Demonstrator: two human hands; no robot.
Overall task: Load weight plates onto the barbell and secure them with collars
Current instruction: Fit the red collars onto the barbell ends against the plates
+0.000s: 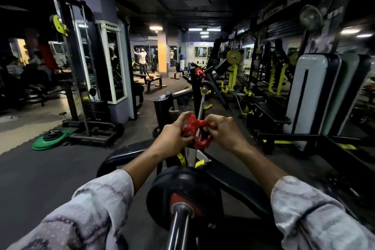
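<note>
A red clamp collar is held in front of me by both hands, above the barbell. My left hand grips its left side and my right hand pinches its right side. The barbell runs away from me on a bench rack, its near sleeve pointing at the camera. A black weight plate with a red hub sits on that near sleeve. A second red collar rests high on the far rack post.
Green and black plates lie on the floor at the left beside a cable machine. A black bench and a padded white-and-black machine stand on the right. People stand far back in the aisle.
</note>
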